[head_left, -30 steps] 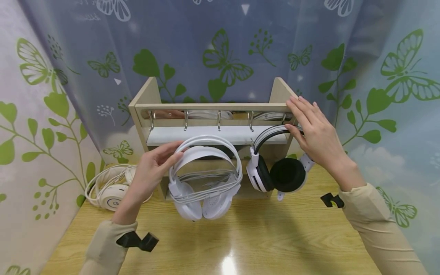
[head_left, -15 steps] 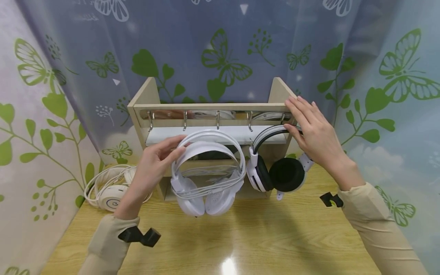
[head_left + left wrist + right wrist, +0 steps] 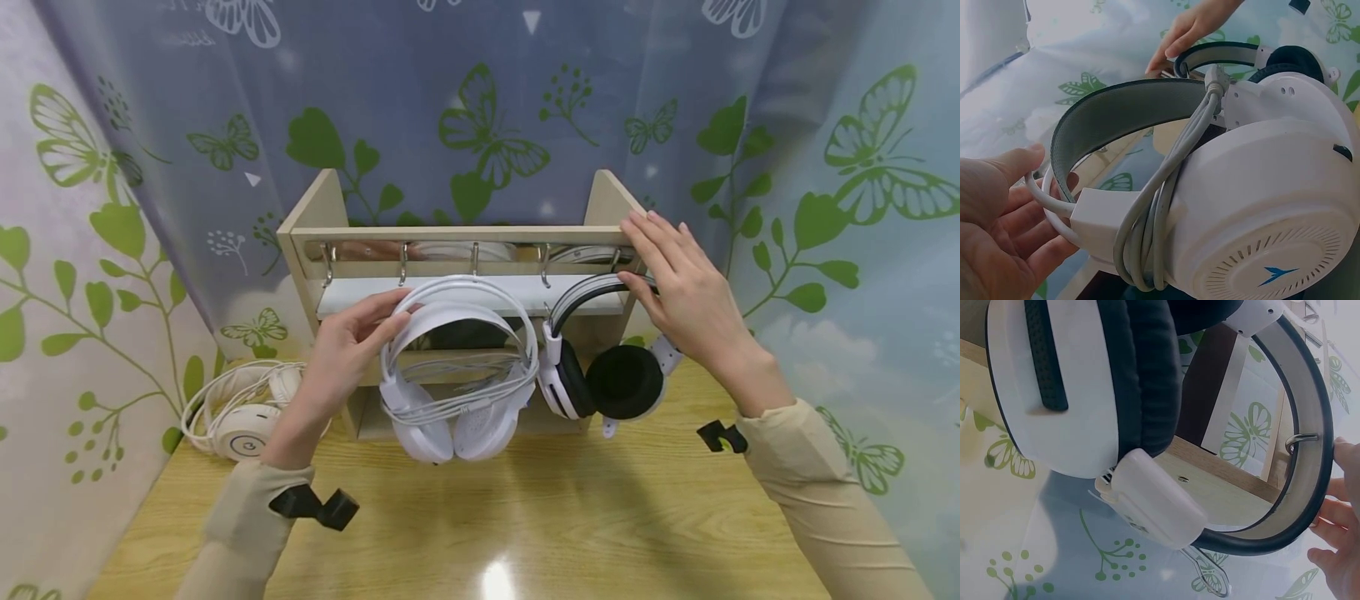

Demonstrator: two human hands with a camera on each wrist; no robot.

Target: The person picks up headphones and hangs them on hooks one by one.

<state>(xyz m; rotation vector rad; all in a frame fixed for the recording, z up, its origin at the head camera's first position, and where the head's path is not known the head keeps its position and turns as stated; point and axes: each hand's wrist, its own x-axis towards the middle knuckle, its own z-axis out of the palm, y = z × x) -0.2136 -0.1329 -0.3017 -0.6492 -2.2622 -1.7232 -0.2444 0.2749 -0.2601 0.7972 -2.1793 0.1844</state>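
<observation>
White headphones (image 3: 483, 429) are dangling over the table (image 3: 570, 533), in front of the wooden rack (image 3: 438, 268); I cannot tell whether they are touching it. Another white pair (image 3: 243, 429) is lying on the table beside the rack, while a black-padded pair (image 3: 558, 387) is hanging at its right end. Through the head view I am seeing the right hand (image 3: 690, 292) resting over the rack's top corner, fingers lying straight. The left hand (image 3: 341, 358) is coming in sideways, thumb and fingers pinching the headphones' band. My right wrist view alone is showing the hook (image 3: 1300, 439) inside the hanging band; my left wrist view is clearly revealing a small blue mark (image 3: 1279, 275).
</observation>
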